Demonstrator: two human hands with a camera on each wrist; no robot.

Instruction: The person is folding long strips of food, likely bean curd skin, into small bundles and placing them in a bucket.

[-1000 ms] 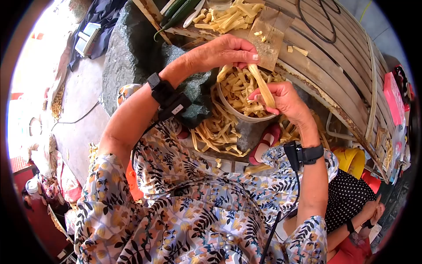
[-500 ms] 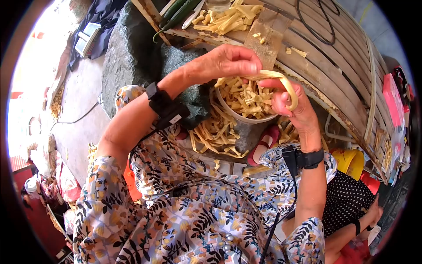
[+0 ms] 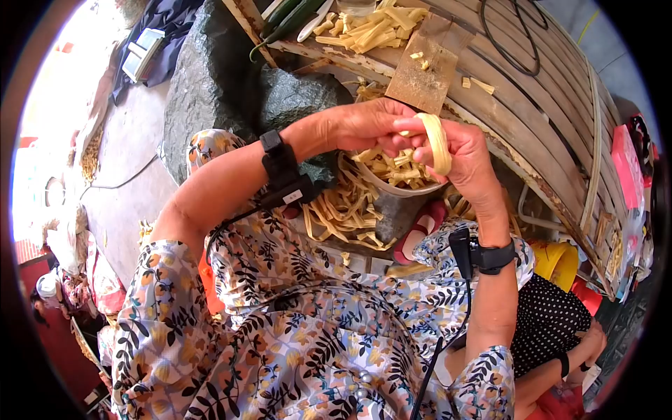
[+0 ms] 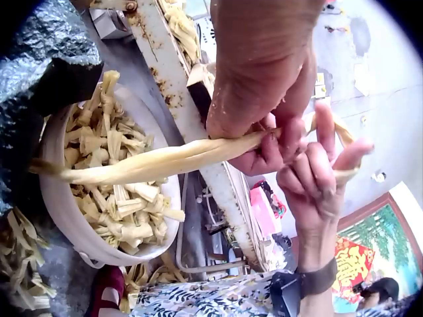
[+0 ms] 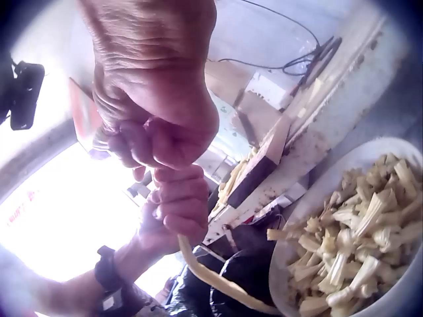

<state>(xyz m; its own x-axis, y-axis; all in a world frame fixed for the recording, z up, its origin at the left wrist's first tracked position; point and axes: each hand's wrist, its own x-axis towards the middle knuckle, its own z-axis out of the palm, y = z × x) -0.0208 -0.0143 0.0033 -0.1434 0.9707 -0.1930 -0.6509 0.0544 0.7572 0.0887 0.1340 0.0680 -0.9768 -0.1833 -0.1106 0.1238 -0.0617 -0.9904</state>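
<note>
The left hand (image 3: 371, 126) pinches a yellowish strip (image 4: 165, 158) above the tub (image 4: 61, 214); the right hand (image 3: 467, 157), lower fingers curled, holds the looped part. From the left hand the strip's long axis runs out across the tub's mouth, making that hand nearer the trailing length. Beyond the tub stands a slatted table (image 3: 532, 129) with a board (image 3: 418, 89) and cut pieces (image 3: 378, 31); loose strips (image 3: 334, 218) lie beside the tub, near dark rock (image 3: 297, 98).
</note>
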